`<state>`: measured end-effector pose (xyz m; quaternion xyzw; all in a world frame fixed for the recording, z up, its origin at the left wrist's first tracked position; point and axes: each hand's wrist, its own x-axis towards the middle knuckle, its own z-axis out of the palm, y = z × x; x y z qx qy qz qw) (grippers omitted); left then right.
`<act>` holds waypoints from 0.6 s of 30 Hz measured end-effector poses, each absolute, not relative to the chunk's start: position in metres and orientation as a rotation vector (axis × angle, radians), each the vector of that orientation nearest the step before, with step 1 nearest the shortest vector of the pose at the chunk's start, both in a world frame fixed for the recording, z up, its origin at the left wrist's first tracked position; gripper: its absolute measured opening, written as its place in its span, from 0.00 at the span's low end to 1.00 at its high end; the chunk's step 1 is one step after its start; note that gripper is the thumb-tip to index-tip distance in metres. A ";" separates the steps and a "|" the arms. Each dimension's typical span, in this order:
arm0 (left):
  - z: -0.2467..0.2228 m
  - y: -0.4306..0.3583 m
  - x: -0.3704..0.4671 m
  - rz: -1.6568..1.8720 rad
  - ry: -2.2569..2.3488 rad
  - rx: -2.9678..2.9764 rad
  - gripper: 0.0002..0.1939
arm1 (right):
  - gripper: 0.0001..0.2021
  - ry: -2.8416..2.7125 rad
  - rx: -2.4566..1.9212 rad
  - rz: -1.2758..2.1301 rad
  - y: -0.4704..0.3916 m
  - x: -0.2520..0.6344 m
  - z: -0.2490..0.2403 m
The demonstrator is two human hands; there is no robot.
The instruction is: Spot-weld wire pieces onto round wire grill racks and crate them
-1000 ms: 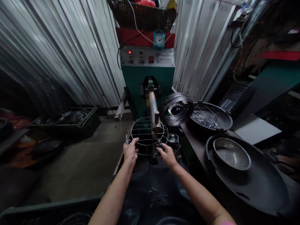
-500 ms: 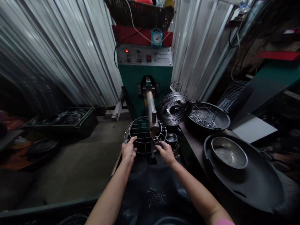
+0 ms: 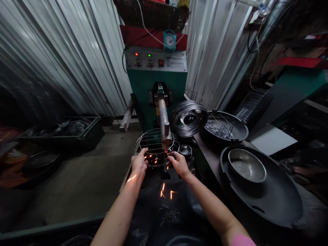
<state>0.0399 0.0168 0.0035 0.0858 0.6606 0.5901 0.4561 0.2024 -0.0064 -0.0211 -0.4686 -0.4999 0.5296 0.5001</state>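
Observation:
My left hand (image 3: 139, 163) is closed on the near left rim of a round wire rack (image 3: 151, 140), thumb on top. The rack sits level under the metal arm (image 3: 163, 118) of a green spot welder (image 3: 143, 80). My right hand (image 3: 179, 164) pinches at the rack's near right edge, right by the welder's electrode tip (image 3: 166, 147). Whether the pinch holds the rim or a small wire piece is too small to tell. Orange sparks (image 3: 155, 159) fly from the tip, over my left forearm and toward my lap. Short wire pieces (image 3: 168, 213) lie on the black apron (image 3: 151, 205).
Right of the welder stand a wire coil (image 3: 189, 119), a black pan (image 3: 242, 128) of small wire pieces, and a larger black pan (image 3: 276, 194) holding a metal bowl (image 3: 247, 165). A trough (image 3: 84, 138) with wire rings is at left. Corrugated metal wall (image 3: 77, 51) rises behind.
Sparks have appeared at the electrode tip, and a green light has come on beside the red one on the welder's panel. Both hands keep nearly the same hold on the rack.

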 end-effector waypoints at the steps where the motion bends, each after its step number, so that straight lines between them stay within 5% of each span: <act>1: 0.003 0.017 0.040 1.449 1.626 0.218 0.18 | 0.12 -1.175 -1.131 1.311 -0.007 0.203 -0.021; 9: 0.002 0.015 0.041 1.435 1.679 0.227 0.18 | 0.19 -0.980 -1.169 1.250 -0.031 0.238 -0.040; 18: 0.000 0.005 0.038 1.433 1.606 0.181 0.19 | 0.11 -1.465 -1.516 0.997 -0.103 0.304 -0.096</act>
